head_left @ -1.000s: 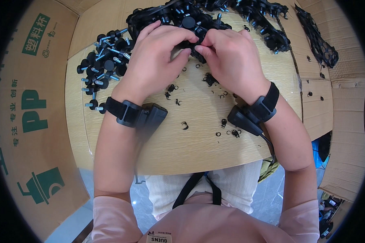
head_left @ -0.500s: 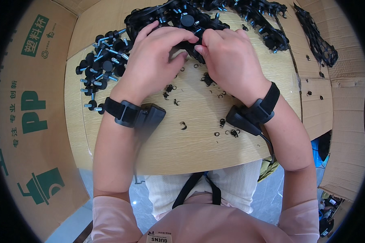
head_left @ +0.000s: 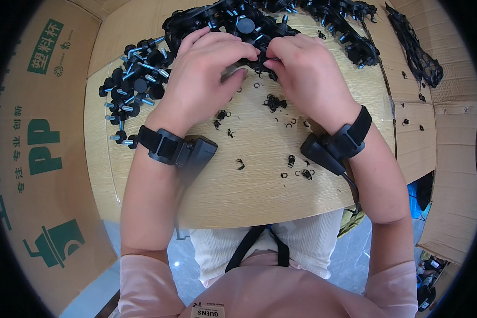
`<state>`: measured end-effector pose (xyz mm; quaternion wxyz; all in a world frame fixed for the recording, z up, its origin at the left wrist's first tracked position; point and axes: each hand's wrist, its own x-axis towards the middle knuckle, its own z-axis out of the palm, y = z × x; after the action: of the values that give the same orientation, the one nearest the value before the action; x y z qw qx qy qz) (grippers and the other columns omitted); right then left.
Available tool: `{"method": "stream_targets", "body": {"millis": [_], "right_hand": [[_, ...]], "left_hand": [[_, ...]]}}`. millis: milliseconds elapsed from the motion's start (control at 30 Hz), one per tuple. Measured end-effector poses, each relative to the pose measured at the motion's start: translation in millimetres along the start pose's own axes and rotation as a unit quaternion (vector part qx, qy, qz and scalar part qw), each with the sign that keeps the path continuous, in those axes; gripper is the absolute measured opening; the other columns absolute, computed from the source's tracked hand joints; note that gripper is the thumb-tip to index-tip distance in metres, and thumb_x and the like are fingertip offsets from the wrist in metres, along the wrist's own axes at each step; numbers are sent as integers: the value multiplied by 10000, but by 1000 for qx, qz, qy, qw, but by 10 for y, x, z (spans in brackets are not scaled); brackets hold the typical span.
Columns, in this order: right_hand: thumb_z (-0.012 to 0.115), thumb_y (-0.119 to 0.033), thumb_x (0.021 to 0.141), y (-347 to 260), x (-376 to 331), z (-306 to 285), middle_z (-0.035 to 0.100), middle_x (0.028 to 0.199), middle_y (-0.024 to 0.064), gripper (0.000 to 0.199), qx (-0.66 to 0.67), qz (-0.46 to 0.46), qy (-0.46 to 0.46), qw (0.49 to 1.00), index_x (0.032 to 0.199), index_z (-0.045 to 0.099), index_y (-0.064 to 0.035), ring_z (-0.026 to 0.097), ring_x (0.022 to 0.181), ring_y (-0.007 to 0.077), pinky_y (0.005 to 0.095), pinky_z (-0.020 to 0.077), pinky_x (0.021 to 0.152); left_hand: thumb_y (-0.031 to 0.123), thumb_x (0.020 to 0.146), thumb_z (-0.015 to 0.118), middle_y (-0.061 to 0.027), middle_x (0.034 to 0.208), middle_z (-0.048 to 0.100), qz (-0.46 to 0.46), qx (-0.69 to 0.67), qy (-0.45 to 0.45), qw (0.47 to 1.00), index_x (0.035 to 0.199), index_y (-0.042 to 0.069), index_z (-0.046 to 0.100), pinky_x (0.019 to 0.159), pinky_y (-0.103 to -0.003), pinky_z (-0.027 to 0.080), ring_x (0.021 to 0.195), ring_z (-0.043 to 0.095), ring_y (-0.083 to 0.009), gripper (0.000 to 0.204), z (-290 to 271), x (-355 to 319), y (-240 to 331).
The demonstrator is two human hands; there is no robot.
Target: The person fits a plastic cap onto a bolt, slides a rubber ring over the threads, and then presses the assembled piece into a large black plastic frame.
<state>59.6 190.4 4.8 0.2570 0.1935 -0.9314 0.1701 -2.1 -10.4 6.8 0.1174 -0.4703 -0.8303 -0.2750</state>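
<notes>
A bunched black rubber sheet (head_left: 193, 22) studded with bolts lies at the table's far side. My left hand (head_left: 201, 74) is closed on its near edge, with index finger and thumb curved toward the middle. Beside it, my right hand (head_left: 310, 77) pinches the same edge between thumb and bent forefinger. The fingertips partly hide the gripped spot. A bolt with a round black head (head_left: 246, 25) stands out of the sheet just beyond my fingers. Left of my left wrist lies a heap of loose black-headed bolts (head_left: 140, 86) with silvery shanks.
Small black ring scraps (head_left: 274, 102) are scattered over the wooden table (head_left: 238, 201). More of the studded black strip (head_left: 350, 40) stretches along the far right. A flat black perforated web (head_left: 418, 55) lies on cardboard at right. Cardboard walls (head_left: 47, 132) flank the table.
My right hand has shifted slightly to the right, opening a little more space from the left fingertips. The left hand has hardly moved. A clump of scraps is now more exposed.
</notes>
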Motion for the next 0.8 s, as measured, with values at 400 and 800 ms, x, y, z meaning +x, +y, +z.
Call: {"method": "stream_targets", "body": {"millis": [400, 800], "right_hand": [[675, -136, 832, 50, -16, 59, 617, 741, 91, 110, 6, 3, 6, 1000, 796, 612, -53, 612, 788, 283, 408, 450, 759], [600, -183, 872, -31, 11, 41, 637, 713, 49, 146, -88, 9, -25, 996, 774, 634, -81, 632, 735, 241, 381, 413, 693]], "left_hand": [[51, 770, 722, -23, 1165, 669, 47, 41, 11, 998, 937, 77, 698, 1070, -445, 356, 1130, 577, -253, 171, -1, -5, 2], [101, 761, 689, -35, 1140, 658, 33, 15, -5, 999, 832, 48, 727, 1079, -437, 337, 1118, 551, -257, 96, -31, 5, 83]]}}
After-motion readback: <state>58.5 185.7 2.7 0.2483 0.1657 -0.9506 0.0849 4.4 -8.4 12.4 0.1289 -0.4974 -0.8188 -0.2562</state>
